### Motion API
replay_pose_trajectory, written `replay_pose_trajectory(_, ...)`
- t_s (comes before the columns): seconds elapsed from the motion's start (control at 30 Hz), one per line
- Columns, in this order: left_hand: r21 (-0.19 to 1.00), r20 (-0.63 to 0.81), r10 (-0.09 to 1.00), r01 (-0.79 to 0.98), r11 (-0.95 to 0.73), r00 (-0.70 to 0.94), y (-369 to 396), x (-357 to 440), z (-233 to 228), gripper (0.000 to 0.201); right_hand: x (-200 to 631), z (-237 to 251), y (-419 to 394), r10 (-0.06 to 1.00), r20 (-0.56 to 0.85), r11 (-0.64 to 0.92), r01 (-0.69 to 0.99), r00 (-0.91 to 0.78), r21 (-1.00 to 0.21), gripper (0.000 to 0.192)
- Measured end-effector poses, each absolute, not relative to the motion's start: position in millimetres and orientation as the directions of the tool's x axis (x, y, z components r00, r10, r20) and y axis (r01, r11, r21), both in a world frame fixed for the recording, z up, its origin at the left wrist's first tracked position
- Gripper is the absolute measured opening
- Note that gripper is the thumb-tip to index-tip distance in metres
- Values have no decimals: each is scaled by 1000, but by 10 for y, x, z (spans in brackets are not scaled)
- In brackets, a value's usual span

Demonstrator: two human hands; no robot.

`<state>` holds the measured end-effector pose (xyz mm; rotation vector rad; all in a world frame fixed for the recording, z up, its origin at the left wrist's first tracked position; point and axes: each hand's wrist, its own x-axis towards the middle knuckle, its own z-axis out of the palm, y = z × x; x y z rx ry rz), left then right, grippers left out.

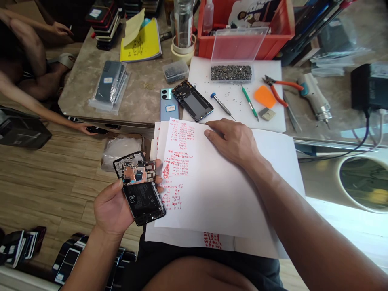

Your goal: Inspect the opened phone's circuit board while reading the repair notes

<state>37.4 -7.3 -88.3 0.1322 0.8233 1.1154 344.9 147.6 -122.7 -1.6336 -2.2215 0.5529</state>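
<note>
Opened phone (140, 188) | left hand (113, 210) grips edges | right hand (233, 139) flat on papers (212, 190)

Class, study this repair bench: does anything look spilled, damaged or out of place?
Yes. Small dark screws lie scattered loose over the white mat, outside the open screw box. The phone in the left hand has no back cover, so its board and battery show. The right hand rests on the papers.

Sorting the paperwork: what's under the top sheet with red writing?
Under the top sheet, edges of more white sheets show, one with red writing. The right hand presses on top; the rest is covered.
</note>
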Motion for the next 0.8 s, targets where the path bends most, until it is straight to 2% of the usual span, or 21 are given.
replay_pose_trajectory(0.27,483,-502,843,-745,461,196,-66,358,-897,53,3451,-1226,1474,957,39,269,832,-287,-485,46)
replay_pose_trajectory(0.53,495,-499,851,-753,433,161,-33,466,-839,44,3452,-1237,1480,956,42,276,835,-291,-477,47)
replay_pose_trajectory(0.8,487,-502,844,-744,458,191,-68,400,-877,52,3457,-1258,1483,958,41,267,837,-283,-479,47)
